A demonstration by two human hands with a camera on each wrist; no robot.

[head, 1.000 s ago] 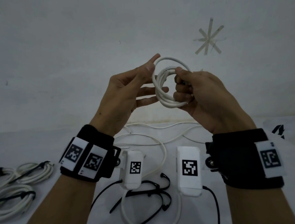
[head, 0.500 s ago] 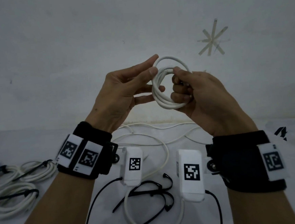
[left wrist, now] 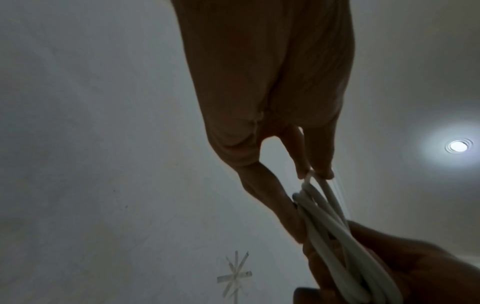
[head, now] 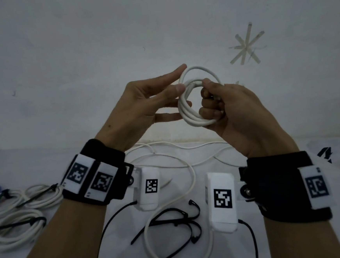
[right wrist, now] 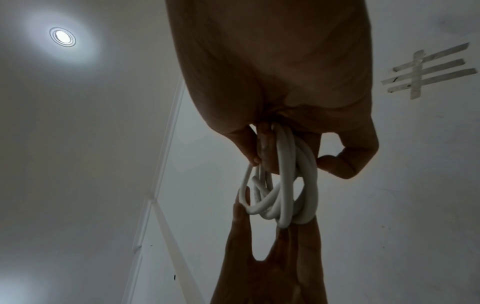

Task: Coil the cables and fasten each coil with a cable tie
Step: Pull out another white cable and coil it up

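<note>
While the right hand [head: 239, 111] curls its fingers round one side of the white cable coil [head: 192, 115], the coil is held up in front of the wall, between both hands. On its other side the left hand [head: 142, 104] has nearly straight fingers touching the loops. Below on the desk [head: 25, 160] lie loose black cable ties [head: 172, 220] and tied coils [head: 15, 212].
</note>
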